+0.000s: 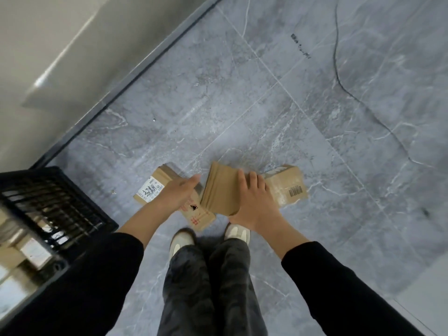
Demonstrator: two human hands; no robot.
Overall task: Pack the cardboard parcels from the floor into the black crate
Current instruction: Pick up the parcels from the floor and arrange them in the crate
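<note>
Person is bent over three cardboard parcels on the grey tiled floor (303, 105), all just in front of their shoes (181, 240). Right hand (252, 202) lies flat over the middle parcel (219, 190), fingers spread across its top and thumb wrapped round the near edge: gripping it, I'd say, with the parcel tipped up on one side. Left hand (178, 190) is over the labelled parcel (155, 184), fingers loosely extended, palm down; can't tell whether it has closed on anything. Third parcel (287, 187) sits flat, touching the middle one on the side away from the crate, barcode sticker facing up. Black crate (55, 204) is beside the person's left leg, against the wall (48, 57), already holding several parcels. Step looks like a two-hand pickup. Advice: get the thumb fully under the tilted box before lifting, and seat the left hand across the short width of the labelled one rather than pinching a corner. Boxes are small plain brown cartons, taped seams, white shipping label on the left one, red printing on a carton face just below it. They look rigid and light, so should stack flat in the crate.
</note>
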